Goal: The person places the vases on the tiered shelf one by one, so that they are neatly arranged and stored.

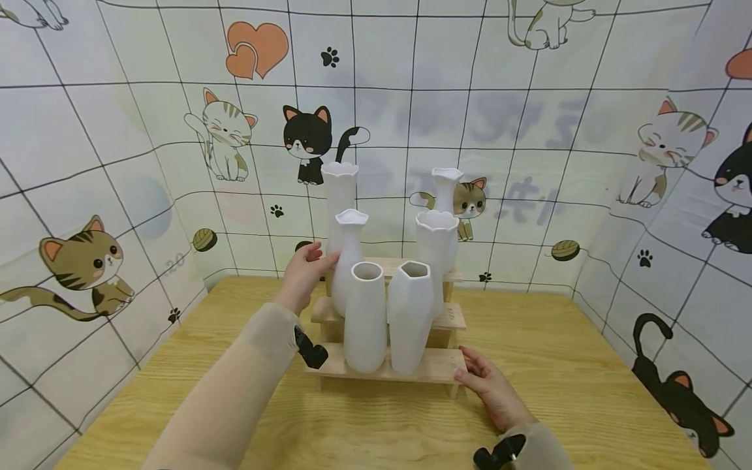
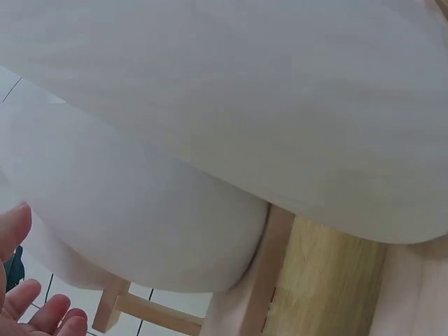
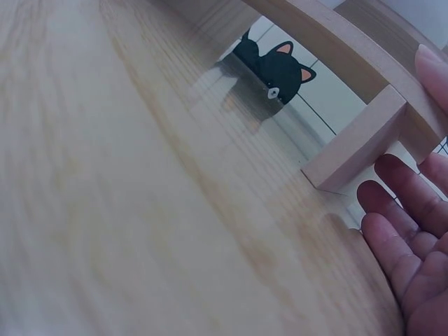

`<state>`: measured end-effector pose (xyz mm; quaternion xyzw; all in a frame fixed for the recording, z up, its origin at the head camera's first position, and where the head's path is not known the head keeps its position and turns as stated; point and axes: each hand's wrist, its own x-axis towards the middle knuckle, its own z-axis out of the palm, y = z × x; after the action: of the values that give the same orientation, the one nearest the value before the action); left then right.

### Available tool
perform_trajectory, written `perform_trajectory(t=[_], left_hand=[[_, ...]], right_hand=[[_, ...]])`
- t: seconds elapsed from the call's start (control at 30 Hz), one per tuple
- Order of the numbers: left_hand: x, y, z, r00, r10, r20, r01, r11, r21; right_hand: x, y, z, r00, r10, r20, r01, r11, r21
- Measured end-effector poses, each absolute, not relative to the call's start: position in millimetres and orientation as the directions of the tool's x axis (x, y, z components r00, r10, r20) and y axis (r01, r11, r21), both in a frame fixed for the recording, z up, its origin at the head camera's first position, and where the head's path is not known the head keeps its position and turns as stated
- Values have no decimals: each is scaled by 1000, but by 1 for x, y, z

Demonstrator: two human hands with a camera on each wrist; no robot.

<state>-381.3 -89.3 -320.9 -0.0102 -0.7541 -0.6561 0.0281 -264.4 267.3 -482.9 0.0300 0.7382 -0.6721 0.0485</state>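
Observation:
A three-step wooden stand (image 1: 435,362) holds several white vases. On its front step are a smooth cylindrical vase (image 1: 365,320) and a faceted vase (image 1: 410,320). Behind them stand a narrow-necked vase (image 1: 350,261) and a ruffled-rim vase (image 1: 435,248); a tall ruffled vase (image 1: 341,189) and a flared vase (image 1: 446,189) rise at the back. My left hand (image 1: 302,274) is beside the stand's upper left end, its thumb overlapping the tall vase, thumb and fingers apart. At the front step's right end, my right hand (image 1: 490,385) grips the stand, thumb on the board's edge, fingers near its leg (image 3: 360,143).
The wooden table (image 1: 529,339) extends on both sides of the stand. Tile-patterned sheets with cartoon cats (image 1: 308,137) form the back and side walls. Black straps with small devices (image 1: 311,349) sit at both wrists, over beige sleeves.

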Motion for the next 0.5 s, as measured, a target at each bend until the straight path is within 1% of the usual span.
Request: perform_trajectory(t=[0.23, 0.4, 0.5], left_hand=[[-372, -97, -339, -994, -61, 90, 86, 74, 994], [-363, -102, -357, -991, -79, 111, 108, 35, 993], [-357, -105, -369, -986, -111, 122, 122, 7, 993]], right_hand=[[-266, 269, -483, -994, -27, -110, 107, 100, -989], [-269, 272, -484, -994, -15, -104, 103, 94, -990], [-268, 275, -483, -994, -10, -106, 105, 83, -991]])
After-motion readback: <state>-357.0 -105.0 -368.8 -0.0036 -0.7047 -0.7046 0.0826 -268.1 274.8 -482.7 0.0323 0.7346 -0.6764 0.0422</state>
